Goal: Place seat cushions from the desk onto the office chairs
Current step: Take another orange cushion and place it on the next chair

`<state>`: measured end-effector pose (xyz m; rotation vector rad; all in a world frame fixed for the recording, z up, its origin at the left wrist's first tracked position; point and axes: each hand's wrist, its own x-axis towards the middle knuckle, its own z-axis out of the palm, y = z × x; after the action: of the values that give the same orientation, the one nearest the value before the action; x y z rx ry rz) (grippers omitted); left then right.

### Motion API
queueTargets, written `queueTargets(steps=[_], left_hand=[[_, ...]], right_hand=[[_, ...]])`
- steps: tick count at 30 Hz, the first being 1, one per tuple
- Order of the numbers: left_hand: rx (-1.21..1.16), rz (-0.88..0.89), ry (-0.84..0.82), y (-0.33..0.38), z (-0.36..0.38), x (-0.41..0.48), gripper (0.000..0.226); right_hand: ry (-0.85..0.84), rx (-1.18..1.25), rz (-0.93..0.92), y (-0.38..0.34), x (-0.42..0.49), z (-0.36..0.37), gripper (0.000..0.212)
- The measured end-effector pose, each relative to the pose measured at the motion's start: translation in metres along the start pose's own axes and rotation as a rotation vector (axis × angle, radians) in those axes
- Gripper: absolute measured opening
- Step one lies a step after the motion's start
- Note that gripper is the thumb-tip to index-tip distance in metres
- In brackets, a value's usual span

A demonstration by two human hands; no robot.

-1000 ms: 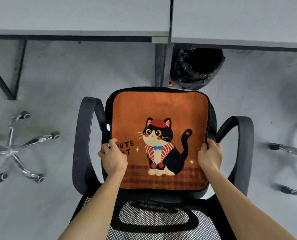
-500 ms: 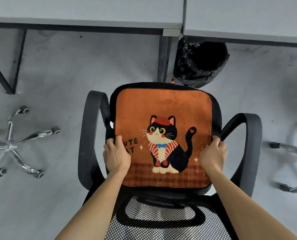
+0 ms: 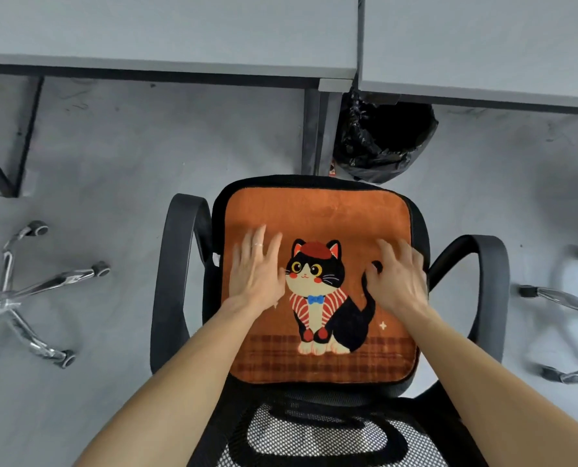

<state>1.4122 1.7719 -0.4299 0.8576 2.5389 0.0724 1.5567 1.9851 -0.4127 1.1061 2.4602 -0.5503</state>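
An orange seat cushion [image 3: 317, 214] with a black-and-white cat picture lies flat on the seat of a black office chair [image 3: 176, 278] with curved armrests and a mesh back. My left hand [image 3: 257, 267] rests palm down on the cushion's left half, fingers spread, a ring on one finger. On the right half lies my right hand [image 3: 398, 278], palm down, fingers apart and blurred, covering the cat's tail tip. Neither hand grips anything.
Two grey desks [image 3: 166, 32] meet at the top, with dark legs below. A bin lined with a black bag [image 3: 385, 139] stands under the right desk, just beyond the chair. Chrome chair bases with castors sit at the left [image 3: 21, 294] and right [image 3: 563, 315] on the grey floor.
Both hands let go of the cushion's side edges and moved forward and inward onto its top surface, now flat with fingers spread. The cushion sits settled on the seat.
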Motion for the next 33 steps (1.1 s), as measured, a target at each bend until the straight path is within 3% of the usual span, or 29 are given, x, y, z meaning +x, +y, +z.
queueTargets(steps=[7, 11, 19, 24, 30, 33], left_hand=[[0.042, 0.08, -0.047, 0.008, -0.008, 0.094, 0.064], [0.047, 0.08, 0.066, -0.01, 0.01, 0.108, 0.063], [0.114, 0.041, 0.146, -0.017, 0.021, 0.111, 0.081], [0.123, -0.016, -0.031, -0.013, 0.008, 0.112, 0.079], [0.115, 0.134, 0.122, -0.005, 0.019, 0.057, 0.07], [0.076, 0.076, 0.107, -0.006, 0.053, 0.011, 0.069]], right_hand=[[-0.012, -0.059, -0.162, -0.05, 0.08, 0.003, 0.066], [0.058, -0.192, -0.206, -0.032, 0.1, 0.021, 0.072], [0.141, -0.06, 0.07, -0.003, 0.113, 0.029, 0.09], [-0.039, -0.103, 0.043, -0.012, 0.12, 0.006, 0.098], [0.172, -0.043, -0.115, -0.013, 0.053, 0.023, 0.082], [0.17, -0.057, -0.104, 0.005, 0.018, 0.055, 0.078]])
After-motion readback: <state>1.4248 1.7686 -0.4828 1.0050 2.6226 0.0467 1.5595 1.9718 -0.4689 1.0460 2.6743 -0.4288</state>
